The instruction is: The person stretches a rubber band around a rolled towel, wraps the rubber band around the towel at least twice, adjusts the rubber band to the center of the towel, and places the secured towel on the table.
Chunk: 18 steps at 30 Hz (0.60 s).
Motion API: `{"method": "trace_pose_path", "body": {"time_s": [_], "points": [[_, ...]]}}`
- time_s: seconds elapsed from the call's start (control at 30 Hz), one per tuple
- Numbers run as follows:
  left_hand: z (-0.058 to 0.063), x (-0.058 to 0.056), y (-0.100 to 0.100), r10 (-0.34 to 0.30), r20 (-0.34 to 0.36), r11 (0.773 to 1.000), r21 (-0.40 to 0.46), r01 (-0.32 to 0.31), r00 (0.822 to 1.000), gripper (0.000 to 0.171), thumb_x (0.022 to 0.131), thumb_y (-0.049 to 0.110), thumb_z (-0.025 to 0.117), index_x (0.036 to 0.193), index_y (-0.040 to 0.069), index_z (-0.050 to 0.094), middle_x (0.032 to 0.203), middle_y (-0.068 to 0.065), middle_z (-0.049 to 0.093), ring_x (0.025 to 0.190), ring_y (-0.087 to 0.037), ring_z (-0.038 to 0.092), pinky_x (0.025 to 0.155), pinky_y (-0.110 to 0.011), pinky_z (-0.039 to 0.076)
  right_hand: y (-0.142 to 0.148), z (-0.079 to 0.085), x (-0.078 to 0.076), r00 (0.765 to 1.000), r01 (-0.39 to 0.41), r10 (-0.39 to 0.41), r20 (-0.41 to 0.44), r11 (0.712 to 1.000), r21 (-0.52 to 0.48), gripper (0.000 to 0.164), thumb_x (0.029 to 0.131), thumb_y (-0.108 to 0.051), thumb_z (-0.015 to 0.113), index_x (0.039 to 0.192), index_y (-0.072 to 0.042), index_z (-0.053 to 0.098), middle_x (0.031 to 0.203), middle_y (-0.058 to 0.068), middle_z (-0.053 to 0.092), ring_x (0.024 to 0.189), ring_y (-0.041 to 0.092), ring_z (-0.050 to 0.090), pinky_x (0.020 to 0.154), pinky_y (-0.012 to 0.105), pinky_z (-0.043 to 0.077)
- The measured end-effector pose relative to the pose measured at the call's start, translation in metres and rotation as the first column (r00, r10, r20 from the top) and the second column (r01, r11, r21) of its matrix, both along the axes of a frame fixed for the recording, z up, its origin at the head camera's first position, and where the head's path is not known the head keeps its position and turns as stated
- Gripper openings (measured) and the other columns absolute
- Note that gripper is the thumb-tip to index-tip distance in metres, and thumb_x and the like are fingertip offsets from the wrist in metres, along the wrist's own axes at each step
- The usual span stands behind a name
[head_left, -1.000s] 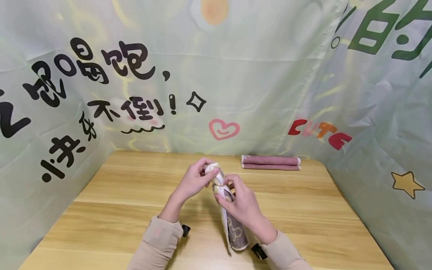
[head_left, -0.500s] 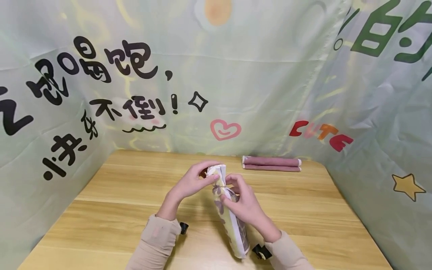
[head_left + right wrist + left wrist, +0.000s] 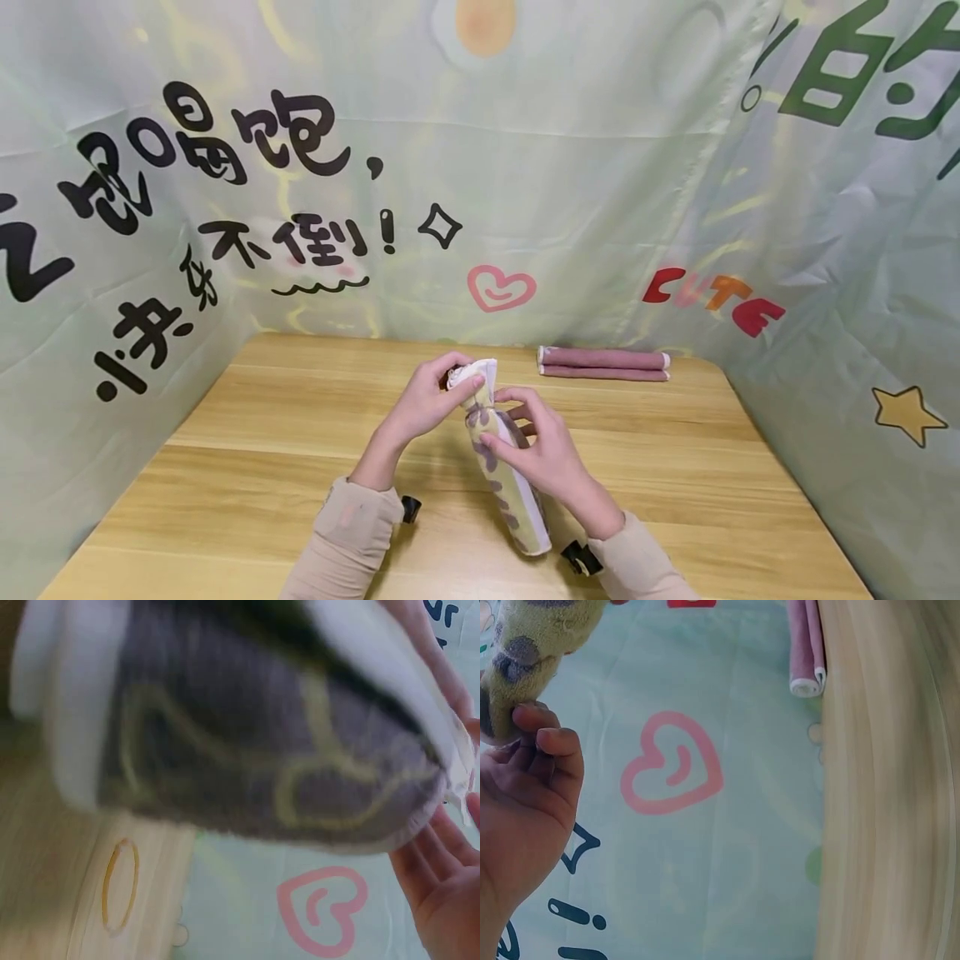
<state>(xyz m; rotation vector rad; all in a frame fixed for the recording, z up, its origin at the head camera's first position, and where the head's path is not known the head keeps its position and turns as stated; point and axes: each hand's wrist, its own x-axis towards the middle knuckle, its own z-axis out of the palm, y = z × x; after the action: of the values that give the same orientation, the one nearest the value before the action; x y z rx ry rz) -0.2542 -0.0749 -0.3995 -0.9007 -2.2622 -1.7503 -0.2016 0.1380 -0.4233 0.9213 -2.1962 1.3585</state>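
A rolled towel (image 3: 510, 496), yellow with purple-grey spots and a white edge strip, stands tilted between my hands. A narrow neck is gathered near its top. My left hand (image 3: 431, 396) pinches the white-edged top end above the neck, thumb in front. My right hand (image 3: 543, 446) holds the roll just below the neck, thumb on the front and fingers behind. In the left wrist view, curled fingers of the left hand (image 3: 536, 795) grip the spotted towel (image 3: 525, 652). The towel's purple-grey side (image 3: 247, 757) fills much of the right wrist view, partly hiding the right hand (image 3: 442, 889).
A folded or rolled purple cloth (image 3: 603, 363) with white ends lies at the back right of the wooden table (image 3: 300, 417). A thin orange oval ring (image 3: 120, 885) shows on the tabletop in the right wrist view. Printed fabric walls (image 3: 600, 192) enclose the table.
The towel has turned in my hands, so its yellow spotted side now faces forward instead of the purple-grey side. Both hands stay close to the neck.
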Motion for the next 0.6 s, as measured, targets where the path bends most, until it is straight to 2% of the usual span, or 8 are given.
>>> {"method": "trace_pose_path", "body": {"time_s": [0.1,0.23,0.37,0.5,0.6], "points": [[0.0,0.0,0.0,0.018,0.004,1.0,-0.002,-0.018,1.0,0.012,0.101,0.012,0.068,0.11,0.004,0.069,0.088,-0.008,0.065,0.07,-0.015,0.057,0.057,-0.024,0.048,-0.001,-0.002,-0.002,0.997,-0.004,0.004,-0.079,1.0,-0.001,0.047,0.083,-0.002,0.085,0.123,-0.008,0.061,0.118,0.01,0.068,0.083,0.022,0.072,0.062,0.034,0.062],[0.0,0.002,0.002,0.022,0.027,1.0,0.004,-0.022,0.999,0.014,0.102,0.014,0.067,0.112,0.003,0.069,0.083,-0.007,0.064,0.064,-0.014,0.056,0.053,-0.027,0.05,-0.002,-0.002,-0.002,0.995,-0.011,0.01,-0.096,1.0,-0.012,0.045,0.083,-0.001,0.085,0.121,-0.007,0.062,0.118,0.01,0.068,0.081,0.022,0.071,0.06,0.032,0.062],[-0.002,0.002,0.007,0.021,0.048,0.998,0.05,-0.023,0.999,0.014,0.102,0.013,0.067,0.11,0.002,0.069,0.082,-0.008,0.064,0.062,-0.014,0.056,0.05,-0.03,0.054,-0.002,-0.004,-0.003,0.992,0.005,-0.005,-0.13,1.0,0.003,0.045,0.082,-0.002,0.086,0.12,-0.006,0.063,0.118,0.011,0.068,0.082,0.022,0.071,0.06,0.029,0.061],[-0.005,0.002,0.013,0.01,0.047,0.995,0.096,-0.014,0.999,0.012,0.101,0.01,0.067,0.105,-0.001,0.068,0.082,-0.01,0.064,0.062,-0.015,0.059,0.049,-0.03,0.056,0.0,-0.006,-0.006,0.975,0.037,-0.028,-0.222,0.999,0.036,0.044,0.079,-0.003,0.087,0.118,-0.004,0.064,0.117,0.012,0.068,0.087,0.024,0.07,0.065,0.024,0.06],[-0.006,0.003,0.017,0.016,0.034,0.994,0.11,-0.02,0.999,0.01,0.1,0.008,0.068,0.102,-0.001,0.068,0.08,-0.009,0.065,0.062,-0.013,0.059,0.049,-0.03,0.056,0.001,-0.008,-0.01,0.951,0.067,-0.051,-0.304,0.997,0.04,0.042,0.076,-0.001,0.085,0.114,-0.002,0.066,0.113,0.013,0.068,0.088,0.024,0.069,0.07,0.021,0.059]]}}
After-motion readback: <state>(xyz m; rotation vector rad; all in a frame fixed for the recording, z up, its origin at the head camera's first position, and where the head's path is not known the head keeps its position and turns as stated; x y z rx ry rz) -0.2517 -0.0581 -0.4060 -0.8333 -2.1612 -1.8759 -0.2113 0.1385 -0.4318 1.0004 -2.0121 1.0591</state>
